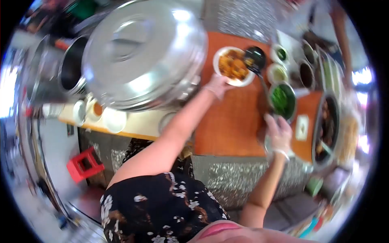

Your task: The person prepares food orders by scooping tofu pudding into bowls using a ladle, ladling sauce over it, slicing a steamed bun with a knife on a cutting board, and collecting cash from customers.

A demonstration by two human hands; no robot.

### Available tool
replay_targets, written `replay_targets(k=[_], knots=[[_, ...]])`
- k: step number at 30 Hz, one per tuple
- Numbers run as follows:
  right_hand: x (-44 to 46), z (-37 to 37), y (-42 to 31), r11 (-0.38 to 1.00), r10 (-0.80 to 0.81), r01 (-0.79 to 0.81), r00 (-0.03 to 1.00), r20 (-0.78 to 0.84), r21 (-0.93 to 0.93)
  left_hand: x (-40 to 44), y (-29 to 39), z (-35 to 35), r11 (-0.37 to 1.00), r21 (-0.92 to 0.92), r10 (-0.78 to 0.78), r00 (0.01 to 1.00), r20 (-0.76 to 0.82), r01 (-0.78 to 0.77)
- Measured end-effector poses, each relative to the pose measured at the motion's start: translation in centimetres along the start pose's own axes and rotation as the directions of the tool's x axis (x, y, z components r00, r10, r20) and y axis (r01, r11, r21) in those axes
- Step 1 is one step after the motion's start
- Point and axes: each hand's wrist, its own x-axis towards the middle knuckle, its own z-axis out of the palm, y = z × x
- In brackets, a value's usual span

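Note:
My left hand (219,86), in a clear glove, grips the near edge of a white bowl (216,65) on the orange-brown board. Chunks of orange-brown food (234,65) in sauce fill this bowl. My right hand (278,133), also gloved, is closed on the handle of a black ladle (257,56). The ladle's head is at the bowl's right rim, with bits of food on it. Close beyond my right hand stands a metal pot of chopped green herbs (280,98). The fingers of my right hand are partly blurred.
A big lidded steel pot (142,52) stands at the left. Small white bowls (115,119) line the counter below it. Cups of garnish (278,73) and a large pot of dark food (326,129) are at the right. A red stool (85,165) is on the floor.

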Motion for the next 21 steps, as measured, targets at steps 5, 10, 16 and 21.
replay_targets(k=[5, 10, 16, 21], knots=[[-4.4, -5.9, -4.7, 0.981, -0.125, 0.131, 0.991, 0.049, -0.14, -5.4, 2.3, 5.5, 0.983, 0.151, 0.145, 0.941, -0.306, -0.102], [-9.7, -6.1, -12.7, 0.899, -0.316, 0.318, 0.947, 0.059, -0.3, -11.2, 1.0, -2.4, 0.892, 0.095, -0.442, 0.897, -0.018, 0.441], [-14.9, 7.4, -20.7, 0.55, -0.716, 0.777, 0.627, 0.307, -0.305, -34.1, 13.3, -11.2, 0.758, 0.612, -0.276, 0.961, -0.013, 0.226], [-17.6, 22.2, -24.3, 0.929, -0.231, 0.309, 0.914, 0.332, -0.202, -51.2, 34.1, -19.1, 0.685, 0.622, -0.071, 0.885, -0.461, 0.379]])
